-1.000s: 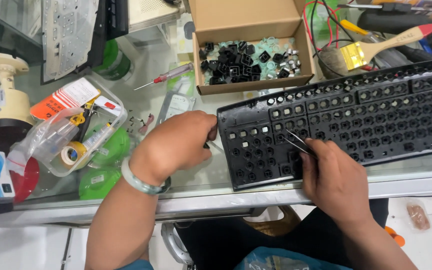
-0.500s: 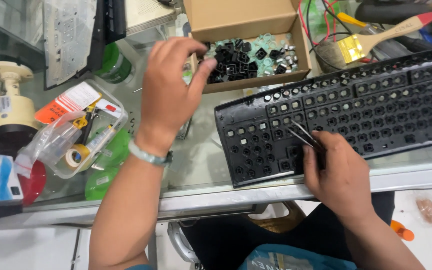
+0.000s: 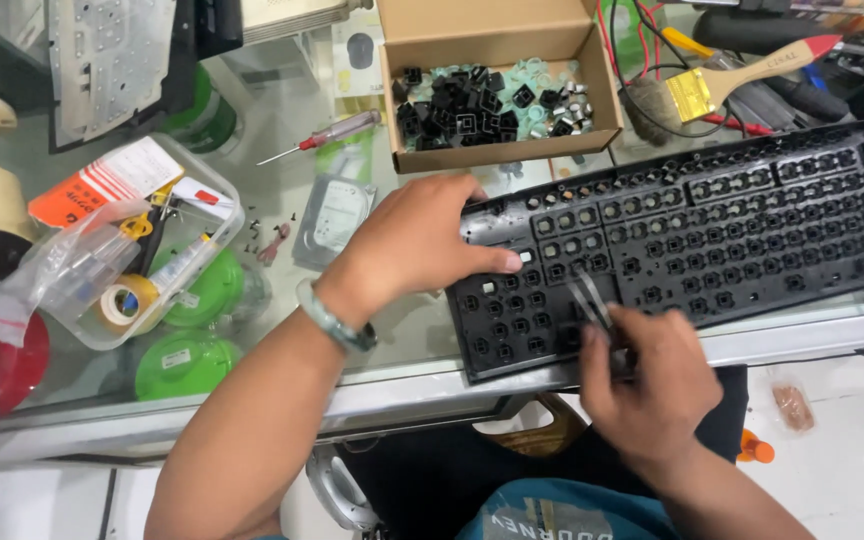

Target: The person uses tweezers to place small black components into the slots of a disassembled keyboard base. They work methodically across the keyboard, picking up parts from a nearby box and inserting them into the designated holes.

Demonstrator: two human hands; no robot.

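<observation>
A black keyboard frame (image 3: pixel 712 230) with its keycaps off lies tilted on the glass table. My left hand (image 3: pixel 412 245) rests at its left end, the fingertips pressing a small pale piece into a socket. My right hand (image 3: pixel 652 380) grips metal tweezers (image 3: pixel 587 300) whose tips point into the lower left sockets. A cardboard box (image 3: pixel 497 85) behind the keyboard holds several black keycaps and pale rubber domes.
A clear plastic tub (image 3: pixel 142 250) with tape and tools sits at the left over green lids. A red-handled screwdriver (image 3: pixel 322 135), small screws and a paintbrush (image 3: pixel 732 80) lie on the glass. Cables and tools crowd the far right corner.
My left hand came back from the cardboard box to the keyboard's left end. My right hand with the tweezers stayed at the lower left sockets.
</observation>
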